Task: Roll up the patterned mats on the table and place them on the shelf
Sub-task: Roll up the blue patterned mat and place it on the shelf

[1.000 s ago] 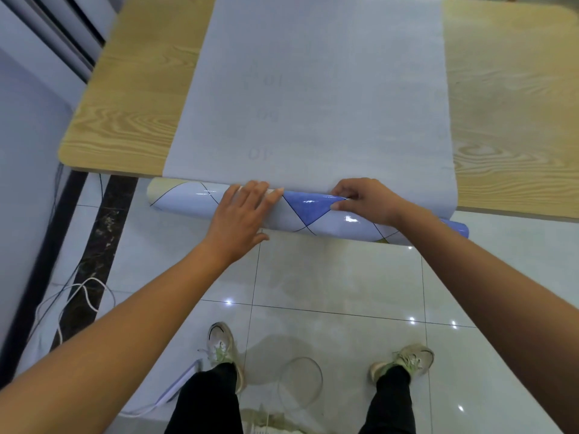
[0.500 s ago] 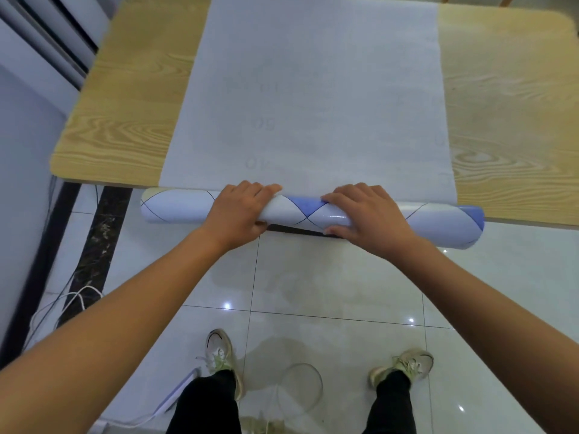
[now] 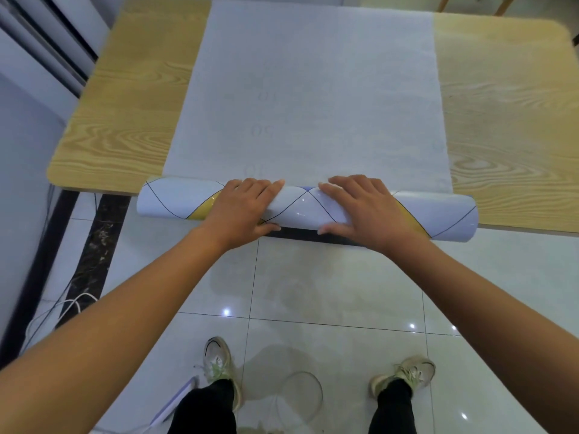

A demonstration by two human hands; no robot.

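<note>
Mat: the mat (image 3: pixel 313 89) lies pale side up on the table (image 3: pixel 125 120). Its near end is wound into a roll (image 3: pixel 175 202) at the table's near edge.
Hands: your left hand (image 3: pixel 241 211) and right hand (image 3: pixel 366 211) clasp mid-roll, fingers curved over the top, thumbs against the near side.
Risk, ends: both ends are unheld, so they may loosen or wind skewed.
Risk, edge: the roll seems to overhang, though the lens may exaggerate this. If you let go, it could drop.
Shelf: not in view.
</note>
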